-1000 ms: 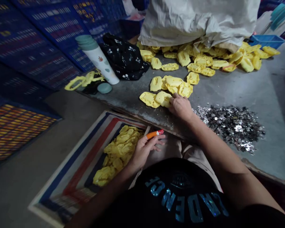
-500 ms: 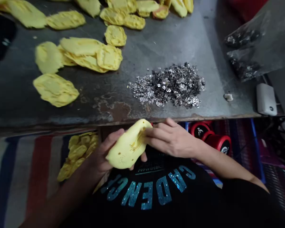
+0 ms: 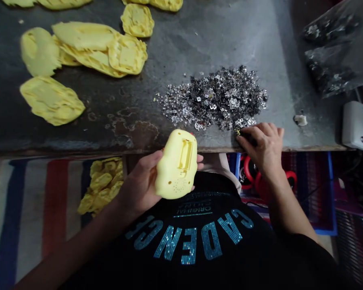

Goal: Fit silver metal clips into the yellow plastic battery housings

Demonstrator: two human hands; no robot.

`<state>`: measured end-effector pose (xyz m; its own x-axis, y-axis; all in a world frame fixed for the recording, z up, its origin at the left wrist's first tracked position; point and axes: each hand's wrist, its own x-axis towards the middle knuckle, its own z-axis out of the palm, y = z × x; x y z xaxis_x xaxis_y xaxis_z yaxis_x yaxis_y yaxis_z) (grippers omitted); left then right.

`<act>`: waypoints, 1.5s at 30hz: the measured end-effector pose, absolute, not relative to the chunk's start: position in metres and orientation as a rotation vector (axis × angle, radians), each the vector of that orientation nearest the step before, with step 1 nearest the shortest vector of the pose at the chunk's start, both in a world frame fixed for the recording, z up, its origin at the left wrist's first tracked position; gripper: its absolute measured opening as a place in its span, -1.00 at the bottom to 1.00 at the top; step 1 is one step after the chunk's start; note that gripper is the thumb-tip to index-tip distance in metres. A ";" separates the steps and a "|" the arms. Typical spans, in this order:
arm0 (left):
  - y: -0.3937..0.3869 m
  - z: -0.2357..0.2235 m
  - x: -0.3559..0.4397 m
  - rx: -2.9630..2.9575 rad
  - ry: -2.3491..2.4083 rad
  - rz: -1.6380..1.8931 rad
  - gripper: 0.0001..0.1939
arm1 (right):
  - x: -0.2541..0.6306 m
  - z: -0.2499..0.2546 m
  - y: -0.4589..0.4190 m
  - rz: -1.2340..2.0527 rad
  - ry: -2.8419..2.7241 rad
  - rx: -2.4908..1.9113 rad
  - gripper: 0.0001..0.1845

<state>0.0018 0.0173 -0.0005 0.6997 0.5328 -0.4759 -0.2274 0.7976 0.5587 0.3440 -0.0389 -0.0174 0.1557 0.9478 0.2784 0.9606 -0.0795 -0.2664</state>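
Observation:
My left hand (image 3: 143, 181) is closed around a yellow plastic shell (image 3: 174, 181) just in front of the table edge. The shell's outer side faces up, showing a long battery slot, small screw holes and a cluster of tiny holes. At the near edge of a pile of small shiny metal contact pieces (image 3: 218, 96), my right hand (image 3: 263, 147) has thumb and fingers pinched together. A tiny yellowish bit (image 3: 237, 131) shows at its fingertips; whatever lies between them is too small to make out.
Several yellow shells (image 3: 53, 100) lie on the grey table (image 3: 175, 48) at left. More fill a striped container (image 3: 53, 201) below. At right are a clear bag of metal pieces (image 3: 329, 72), a white device (image 3: 356, 125) and, under the edge, a blue crate (image 3: 329, 193).
The view has swung right. My right hand took a yellow shell from the table, was on it with my left hand, then moved right to the metal pile. My left hand keeps the shell.

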 end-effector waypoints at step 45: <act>0.012 0.003 0.014 0.431 0.575 0.385 -0.34 | 0.325 -0.008 -0.043 0.027 -1.893 -2.005 -0.77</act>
